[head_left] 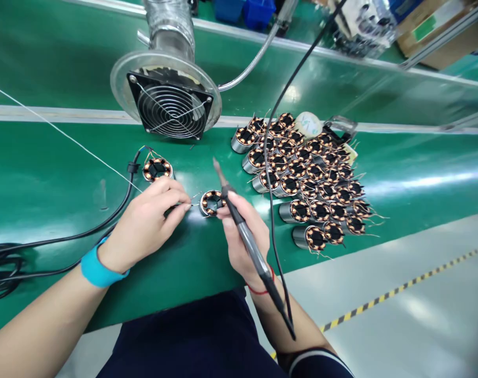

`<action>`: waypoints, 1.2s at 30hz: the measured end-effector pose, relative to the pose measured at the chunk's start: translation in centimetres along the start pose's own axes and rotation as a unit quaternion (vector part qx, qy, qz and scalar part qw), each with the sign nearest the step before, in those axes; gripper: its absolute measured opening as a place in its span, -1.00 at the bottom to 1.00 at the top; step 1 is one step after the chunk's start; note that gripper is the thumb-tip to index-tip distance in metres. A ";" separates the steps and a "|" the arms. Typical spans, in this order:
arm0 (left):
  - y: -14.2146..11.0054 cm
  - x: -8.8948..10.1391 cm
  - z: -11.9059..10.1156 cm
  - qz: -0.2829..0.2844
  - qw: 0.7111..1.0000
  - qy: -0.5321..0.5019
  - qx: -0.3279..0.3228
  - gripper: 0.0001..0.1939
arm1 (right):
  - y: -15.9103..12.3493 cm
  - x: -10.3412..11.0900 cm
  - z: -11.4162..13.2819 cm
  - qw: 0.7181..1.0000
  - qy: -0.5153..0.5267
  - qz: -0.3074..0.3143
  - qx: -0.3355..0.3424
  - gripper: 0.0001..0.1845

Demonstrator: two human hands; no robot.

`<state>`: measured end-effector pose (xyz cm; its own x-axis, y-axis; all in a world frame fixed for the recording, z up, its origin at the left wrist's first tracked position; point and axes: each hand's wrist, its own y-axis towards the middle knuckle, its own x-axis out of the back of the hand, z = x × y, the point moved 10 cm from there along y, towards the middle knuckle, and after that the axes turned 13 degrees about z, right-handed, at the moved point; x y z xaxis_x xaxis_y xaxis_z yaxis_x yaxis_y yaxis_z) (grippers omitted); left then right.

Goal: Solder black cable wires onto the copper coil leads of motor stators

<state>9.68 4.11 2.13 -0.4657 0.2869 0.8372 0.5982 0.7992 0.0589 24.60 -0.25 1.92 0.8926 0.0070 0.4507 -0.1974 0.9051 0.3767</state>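
Observation:
My left hand (pixel 154 218) is closed in a pinch on a thin strand of solder wire (pixel 85 149), which runs in from the far left edge. Its fingertips are just left of a motor stator (pixel 208 205) with copper windings in a metal ring. In my right hand (pixel 246 236) lies a soldering iron (pixel 248 244), its tip pointing up and away over the bench. Fingers of that hand are at the stator's right side; whether they grip it I cannot tell. A second stator (pixel 158 169), joined to a black cable (pixel 123 202), sits beyond my left hand.
Several rows of wound stators (pixel 301 173) stand on the green bench (pixel 207 252) to the right. A fan (pixel 171 107) on a duct hangs at the back. The iron's black cord (pixel 276 100) crosses the view. Coiled cable (pixel 4 270) lies at far left.

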 end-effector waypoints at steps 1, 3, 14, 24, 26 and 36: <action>0.0 0.0 -0.1 -0.005 1.000 0.013 -0.003 -0.85 | -0.7 0.4 0.1 1.000 -0.004 -0.020 0.004 -0.62; 0.0 0.0 -0.1 -0.010 0.999 0.035 -0.004 -0.85 | -2.2 1.0 0.2 0.998 -0.006 -0.059 0.005 -0.69; 0.2 0.0 -0.1 -0.016 0.998 0.054 -0.012 -0.85 | -4.0 0.8 0.5 0.998 0.008 -0.059 0.034 -0.76; 0.6 0.2 -0.7 -0.001 0.999 0.045 -0.026 -0.85 | -3.9 0.4 0.1 0.997 0.039 -0.055 0.046 -0.68; 0.6 0.2 -0.6 -0.001 0.999 0.045 -0.023 -0.84 | -3.9 0.4 0.0 0.997 0.043 -0.053 0.041 -0.69; 0.4 0.2 -0.5 -0.041 0.997 0.053 -0.041 -0.88 | -4.4 0.4 -0.3 0.996 0.051 -0.058 0.040 -0.66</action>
<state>10.17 4.25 2.62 -0.4457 0.1615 0.8805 0.6144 0.7706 0.1696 25.94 -4.05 0.18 0.9468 -0.0495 0.3180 -0.1180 0.8659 0.4861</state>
